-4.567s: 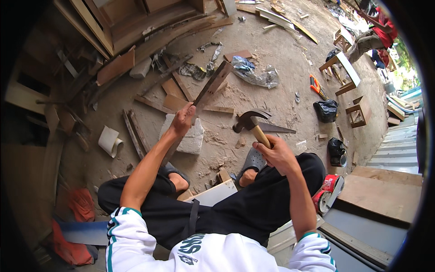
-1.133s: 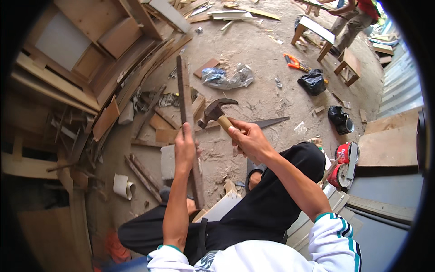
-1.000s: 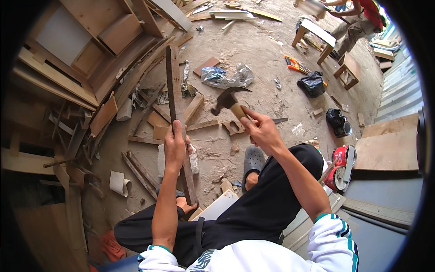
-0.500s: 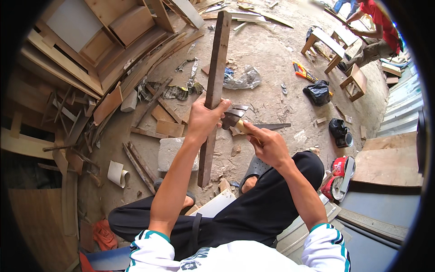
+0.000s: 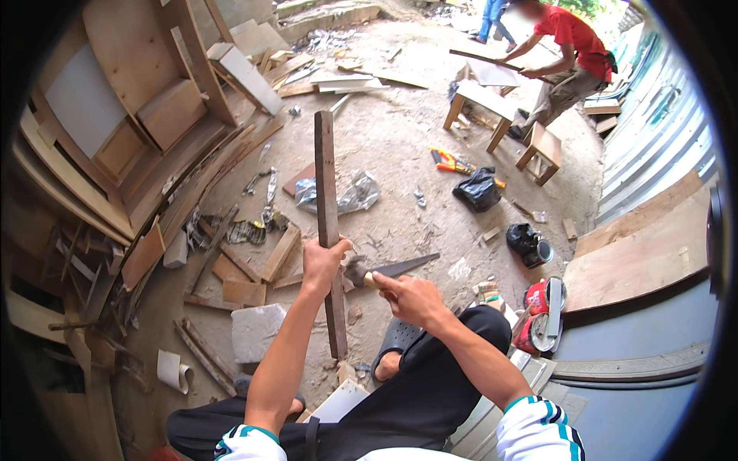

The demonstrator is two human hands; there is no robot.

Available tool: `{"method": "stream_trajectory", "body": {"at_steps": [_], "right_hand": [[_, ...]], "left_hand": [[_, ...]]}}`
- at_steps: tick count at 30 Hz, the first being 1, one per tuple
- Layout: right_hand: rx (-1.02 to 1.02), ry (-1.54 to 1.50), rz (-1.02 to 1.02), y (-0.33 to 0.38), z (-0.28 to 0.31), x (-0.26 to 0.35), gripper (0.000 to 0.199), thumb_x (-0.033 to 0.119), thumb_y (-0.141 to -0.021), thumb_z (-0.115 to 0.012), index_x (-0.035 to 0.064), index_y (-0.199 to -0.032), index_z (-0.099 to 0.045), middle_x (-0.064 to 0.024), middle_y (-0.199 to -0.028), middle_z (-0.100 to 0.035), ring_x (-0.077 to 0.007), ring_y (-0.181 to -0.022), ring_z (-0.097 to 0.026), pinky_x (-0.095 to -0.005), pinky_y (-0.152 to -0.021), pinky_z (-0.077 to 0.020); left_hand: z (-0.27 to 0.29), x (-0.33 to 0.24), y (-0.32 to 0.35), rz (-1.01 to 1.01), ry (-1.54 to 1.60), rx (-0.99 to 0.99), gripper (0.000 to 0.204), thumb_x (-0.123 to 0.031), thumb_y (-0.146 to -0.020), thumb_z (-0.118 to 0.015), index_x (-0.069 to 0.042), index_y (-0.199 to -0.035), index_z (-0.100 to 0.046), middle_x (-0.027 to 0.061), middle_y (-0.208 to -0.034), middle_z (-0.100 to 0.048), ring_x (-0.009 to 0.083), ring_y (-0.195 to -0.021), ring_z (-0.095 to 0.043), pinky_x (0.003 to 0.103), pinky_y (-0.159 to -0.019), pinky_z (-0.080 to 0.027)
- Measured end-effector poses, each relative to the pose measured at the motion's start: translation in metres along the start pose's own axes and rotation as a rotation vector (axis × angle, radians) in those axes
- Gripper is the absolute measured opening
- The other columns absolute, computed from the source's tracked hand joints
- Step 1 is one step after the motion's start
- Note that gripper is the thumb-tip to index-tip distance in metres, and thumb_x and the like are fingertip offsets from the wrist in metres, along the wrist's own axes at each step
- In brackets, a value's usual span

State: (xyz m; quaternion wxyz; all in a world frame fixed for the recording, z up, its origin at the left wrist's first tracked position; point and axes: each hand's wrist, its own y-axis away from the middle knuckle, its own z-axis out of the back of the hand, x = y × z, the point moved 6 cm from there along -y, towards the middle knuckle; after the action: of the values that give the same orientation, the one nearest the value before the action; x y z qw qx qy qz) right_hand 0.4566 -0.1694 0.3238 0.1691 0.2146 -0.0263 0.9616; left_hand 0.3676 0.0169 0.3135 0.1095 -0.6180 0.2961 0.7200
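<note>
A long, dark square wooden bar (image 5: 326, 184) stands nearly upright in front of me, and my left hand (image 5: 321, 267) is closed around its lower part. My right hand (image 5: 417, 300) grips the pale handle of a hammer (image 5: 356, 271), forefinger stretched along it. The dark hammer head is close to the bar's right side, just by my left fingers; whether they touch cannot be made out. Behind the hammer, a dark tapering blade (image 5: 415, 263), like a handsaw's, lies on the ground.
A white block (image 5: 257, 332) and scrap boards (image 5: 244, 293) lie left of the bar. Wooden furniture frames (image 5: 146, 115) stand at the left. To the right are a black bag (image 5: 478, 190), an open can (image 5: 544, 251) and red tins (image 5: 536, 296). Far right, a person in red (image 5: 573, 38) handles a board.
The view has tilted up and turned right, so the scene has shifted left and down. The bar leans less, and the hammer head has turned beside it. Both hands keep their holds.
</note>
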Motion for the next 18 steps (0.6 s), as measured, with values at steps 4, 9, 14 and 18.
{"method": "stream_trajectory", "body": {"at_steps": [4, 9, 14, 18], "right_hand": [[0.219, 0.068, -0.183, 0.002, 0.010, -0.023, 0.034, 0.028, -0.094, -0.058, 0.0262, -0.128, -0.060, -0.0149, -0.094, -0.072, -0.0367, -0.080, -0.070, -0.0496, -0.066, -0.0543], [0.199, 0.082, -0.429, 0.006, 0.052, -0.062, 0.032, 0.032, -0.093, -0.061, 0.0251, -0.125, -0.065, -0.0149, -0.101, -0.072, -0.0357, -0.093, -0.069, -0.0486, -0.079, -0.0547], [0.063, 0.021, -0.557, 0.013, 0.041, -0.143, 0.030, 0.034, -0.092, -0.063, 0.0234, -0.120, -0.070, -0.0151, -0.104, -0.072, -0.0362, -0.096, -0.069, -0.0486, -0.084, -0.0536], [0.087, -0.005, -0.648, 0.014, 0.049, -0.171, 0.030, 0.032, -0.092, -0.064, 0.0227, -0.120, -0.070, -0.0164, -0.102, -0.072, -0.0368, -0.098, -0.068, -0.0485, -0.086, -0.0525]], "left_hand": [[-0.025, 0.018, -0.023, -0.006, 0.024, 0.018, 0.018, -0.013, -0.081, -0.073, -0.002, -0.094, -0.068, 0.0023, -0.076, -0.064, 0.0112, -0.064, -0.062, 0.029, -0.053, -0.052], [-0.036, 0.068, -0.050, 0.152, -0.050, 0.077, 0.015, -0.013, -0.085, -0.069, -0.005, -0.097, -0.066, 0.0038, -0.085, -0.065, 0.0137, -0.068, -0.063, 0.031, -0.056, -0.052], [-0.063, 0.164, -0.073, 0.374, -0.107, 0.114, 0.014, -0.011, -0.085, -0.069, 0.000, -0.091, -0.064, 0.0078, -0.083, -0.065, 0.0156, -0.066, -0.062, 0.032, -0.053, -0.049], [-0.088, 0.228, -0.082, 0.454, 0.010, 0.035, 0.018, -0.014, -0.084, -0.070, 0.003, -0.090, -0.067, 0.0089, -0.070, -0.064, 0.0169, -0.056, -0.060, 0.032, -0.049, -0.049]]}}
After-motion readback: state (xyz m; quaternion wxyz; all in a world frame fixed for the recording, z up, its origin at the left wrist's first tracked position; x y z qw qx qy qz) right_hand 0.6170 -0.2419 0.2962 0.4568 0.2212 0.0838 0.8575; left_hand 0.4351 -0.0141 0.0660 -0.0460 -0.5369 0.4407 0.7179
